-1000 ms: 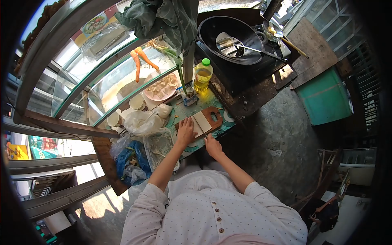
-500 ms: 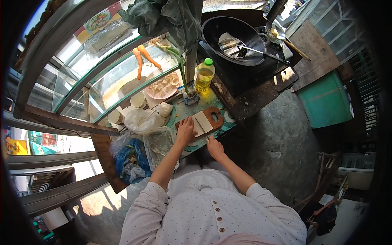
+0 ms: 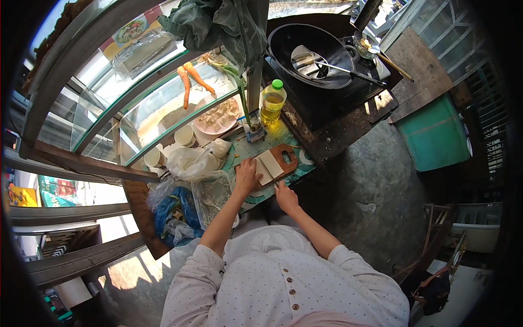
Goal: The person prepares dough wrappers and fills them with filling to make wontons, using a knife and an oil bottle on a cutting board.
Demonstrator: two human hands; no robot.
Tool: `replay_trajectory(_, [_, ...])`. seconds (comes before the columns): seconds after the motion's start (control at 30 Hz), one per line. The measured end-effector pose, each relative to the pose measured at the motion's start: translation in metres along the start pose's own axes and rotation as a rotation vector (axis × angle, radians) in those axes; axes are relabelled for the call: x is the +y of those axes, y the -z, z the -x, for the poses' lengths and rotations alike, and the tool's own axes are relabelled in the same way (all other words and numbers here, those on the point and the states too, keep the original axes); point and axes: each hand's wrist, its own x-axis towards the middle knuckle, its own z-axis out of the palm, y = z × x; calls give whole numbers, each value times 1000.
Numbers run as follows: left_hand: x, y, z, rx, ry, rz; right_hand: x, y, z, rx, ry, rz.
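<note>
On a brown wooden cutting board (image 3: 287, 156) lies a pale rectangular block (image 3: 271, 164), parted by a line running along it. My left hand (image 3: 247, 176) rests on the block's left end, fingers spread flat over it and the board. My right hand (image 3: 286, 197) is closed at the board's near edge around the handle of a knife, whose thin blade lies along the block and is hard to make out. The board sits on a green tabletop (image 3: 245, 148).
A bottle of yellow oil (image 3: 272, 102) stands behind the board. A black wok (image 3: 310, 56) with a ladle is on the stove. Left are a clear plastic tray (image 3: 213, 191), white bags (image 3: 190, 162) and a blue bag (image 3: 177, 215). Carrots (image 3: 186, 87) lie on glass.
The block's pieces and the knife have shifted slightly, and the dark line between the pieces looks thinner. Both hands have hardly moved.
</note>
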Motion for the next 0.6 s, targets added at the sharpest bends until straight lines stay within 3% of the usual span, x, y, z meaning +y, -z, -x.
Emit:
replay_trajectory(0.3, [1,2,-21,-164,271,-26,5,-1,-2,-24,2,15])
replay_trajectory(0.6, [-9,-19,-29,-24,256,-30,6,-1,-1,-6,14,-3])
